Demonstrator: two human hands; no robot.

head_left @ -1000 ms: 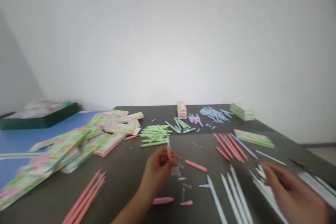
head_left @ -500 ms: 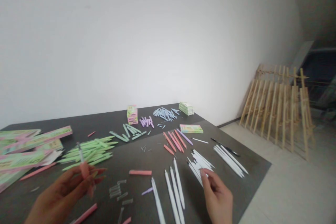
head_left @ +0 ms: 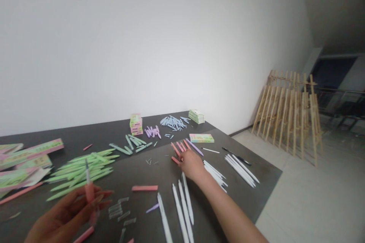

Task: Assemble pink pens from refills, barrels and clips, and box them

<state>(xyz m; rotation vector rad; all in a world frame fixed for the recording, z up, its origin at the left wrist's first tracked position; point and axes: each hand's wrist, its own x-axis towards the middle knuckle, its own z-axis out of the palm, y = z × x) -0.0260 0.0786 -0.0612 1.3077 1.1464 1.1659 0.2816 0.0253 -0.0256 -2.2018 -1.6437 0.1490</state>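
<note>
Between the fingers of my left hand is a pen with a pink grip, held upright with its pale refill end pointing up. My right hand reaches forward over several pink pen barrels. It touches or hovers just above their near ends; its fingertips are largely hidden. Behind my right wrist lie thin white refills. White pen barrels are lined up in front of me. Small clear plastic pieces and a pink piece rest between my hands.
Light green pen barrels and printed boxes are at the left. Purple parts, blue parts and stacked boxes are farther back. At the right are white sticks and a black pen. Wooden easels lean against the wall.
My right hand has moved forward and left, from the white refills to the pink barrels. My left hand still holds the pink pen. The view has shifted slightly right.
</note>
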